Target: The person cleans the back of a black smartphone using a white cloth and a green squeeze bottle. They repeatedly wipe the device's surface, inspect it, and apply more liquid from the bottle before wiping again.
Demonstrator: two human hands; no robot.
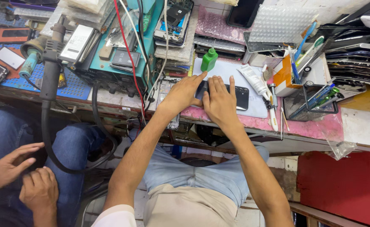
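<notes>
On the cluttered desk (pixel 302 126), both hands press flat on a black rectangular smartphone (pixel 240 96) lying back-up on a pale grey work mat (pixel 231 69); left hand (pixel 184 93) and right hand (pixel 219 102) are open-palmed, not gripping. Looks mid-job, back still being seated. Tight room: green plastic dropper bottle (pixel 209 59) behind, white tube (pixel 253 80) just right.

Black smartphone (pixel 235 96): flat slab, rounded corners, dark glossy back facing up, a row of small camera lenses near its right end. Lies level on a pale grey work mat (pixel 252 110), long side running left to right, roughly parallel to the pink-topped bench's (pixel 306 126) front edge and set a little back from it. Left half is hidden under the two hands; right end shows clear.
</notes>
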